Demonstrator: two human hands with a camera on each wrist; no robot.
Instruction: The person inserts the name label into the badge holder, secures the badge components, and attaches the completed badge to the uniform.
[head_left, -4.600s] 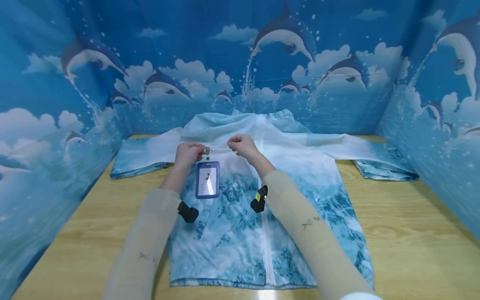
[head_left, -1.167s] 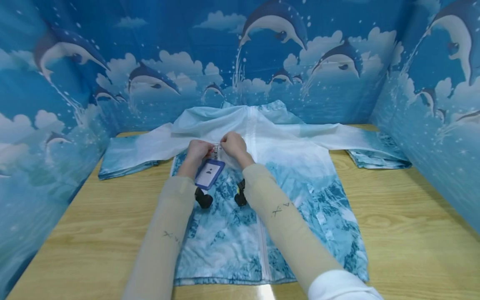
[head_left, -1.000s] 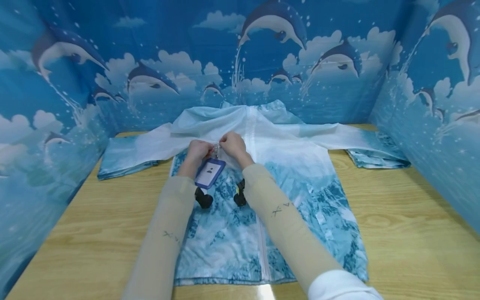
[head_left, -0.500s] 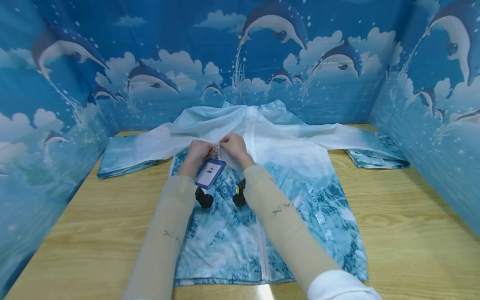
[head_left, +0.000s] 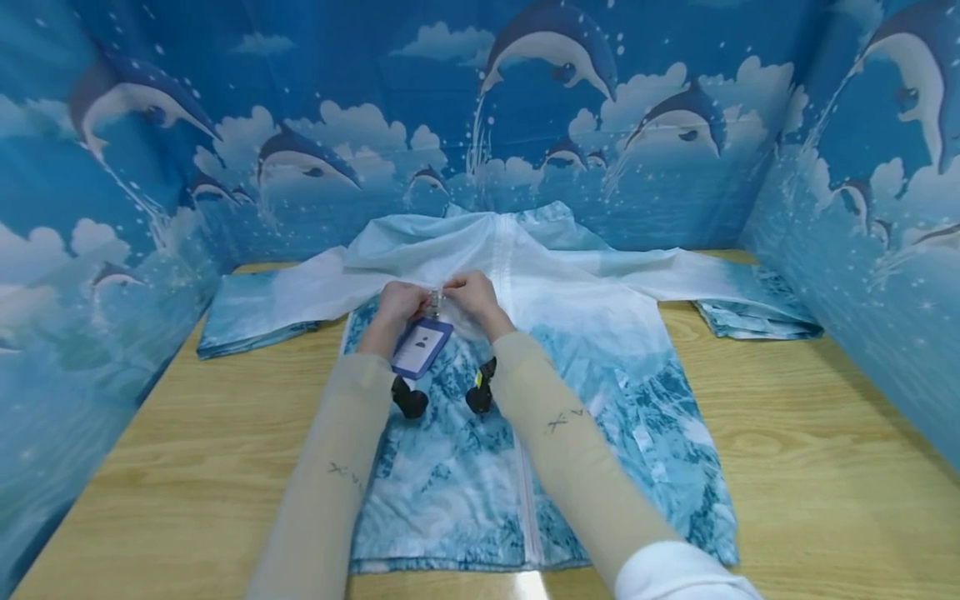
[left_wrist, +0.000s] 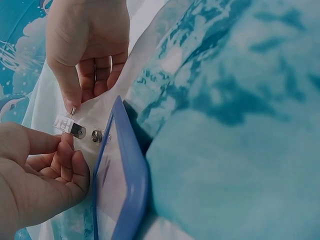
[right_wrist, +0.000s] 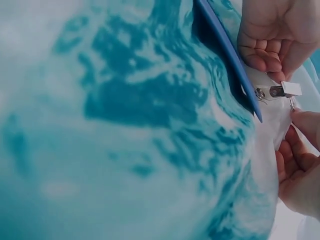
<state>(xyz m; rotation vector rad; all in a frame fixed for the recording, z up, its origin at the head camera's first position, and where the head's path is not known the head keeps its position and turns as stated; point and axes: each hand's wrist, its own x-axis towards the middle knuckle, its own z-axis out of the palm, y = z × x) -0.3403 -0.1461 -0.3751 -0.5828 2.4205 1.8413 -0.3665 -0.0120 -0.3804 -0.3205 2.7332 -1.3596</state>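
Observation:
A blue-framed badge holder (head_left: 422, 348) hangs tilted over the chest of a white and teal jacket (head_left: 630, 400), which lies spread out with its front zip running down the middle. My left hand (head_left: 401, 302) pinches the badge clip (left_wrist: 65, 124), whose strap has a metal snap. Opposite it, my right hand (head_left: 472, 296) pinches a raised bit of the white jacket cloth between thumb and fingers, right at the clip's metal end. In the left wrist view the right thumb is against that end. Both hands almost meet at the clip.
The jacket's sleeves (head_left: 258, 315) are folded at both sides on a wooden table (head_left: 810, 433). Dolphin-printed curtains (head_left: 420, 108) stand close around the back and sides. A black wrist camera (head_left: 408, 398) hangs under each forearm.
Compared with the oldest frame, my hands have come together at the clip and the badge holder has tilted. The jacket cloth is now pinched up. Over the last second my right hand has shifted slightly.

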